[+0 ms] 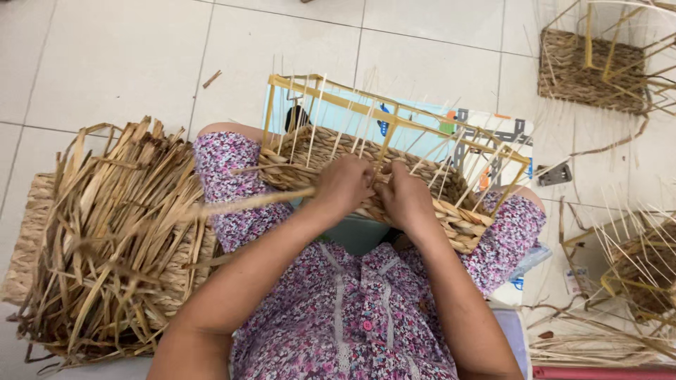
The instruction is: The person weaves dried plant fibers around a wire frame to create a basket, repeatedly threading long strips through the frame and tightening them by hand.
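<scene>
A half-woven straw basket (451,214) on a yellow wire frame (331,91) rests across my lap, thin upright ribs sticking out of its woven wall. My left hand (343,184) is closed on a long dried straw strand (239,203) at the near wall of the basket; the strand trails off to the left. Right beside it, my right hand (406,199) pinches the weave, fingers curled against the same wall. The fingertips of both hands are hidden in the weave.
A big bundle of dried straw (113,239) lies on a woven mat at my left. Other framed baskets stand at the top right (591,67) and right edge (644,271). Loose strands (591,348) lie on the white tiled floor (113,63).
</scene>
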